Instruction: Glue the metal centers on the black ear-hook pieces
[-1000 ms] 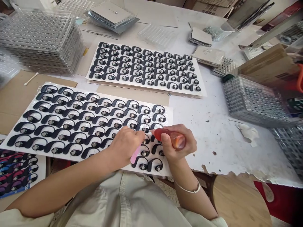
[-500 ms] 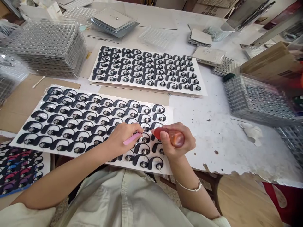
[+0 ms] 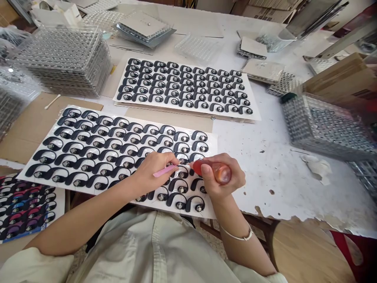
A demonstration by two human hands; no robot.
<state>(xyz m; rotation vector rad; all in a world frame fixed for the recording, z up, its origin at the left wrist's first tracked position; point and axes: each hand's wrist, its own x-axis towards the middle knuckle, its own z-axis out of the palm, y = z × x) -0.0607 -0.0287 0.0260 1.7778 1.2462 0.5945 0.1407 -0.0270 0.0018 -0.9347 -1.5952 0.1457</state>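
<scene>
My left hand (image 3: 156, 169) pinches a flat pink tool (image 3: 165, 171), possibly tweezers, its working tip hidden at the fingertips. Wrapped in my right hand (image 3: 225, 175) is a red, translucent tool (image 3: 223, 174) with a rounded amber end; its thin tip points left toward the left fingertips. Both hands meet over a black hook-shaped piece (image 3: 182, 160) with a round metal part at its end. That piece sits on a white sheet (image 3: 213, 143) covered in rows of similar black hooks, several with fine wires sticking out.
Behind lies a second white sheet (image 3: 250, 88) of black hooks. Stacked clear trays (image 3: 67, 59) stand at the back left, more trays (image 3: 326, 122) at the right. A cotton swab (image 3: 53, 102) and crumpled tissue (image 3: 316, 169) lie on the table. Coloured hooks (image 3: 26, 204) are at lower left.
The whole view has shifted slightly, with the table contents a little further right. Both hands keep nearly the same pose, still at the same black hook with their tools.
</scene>
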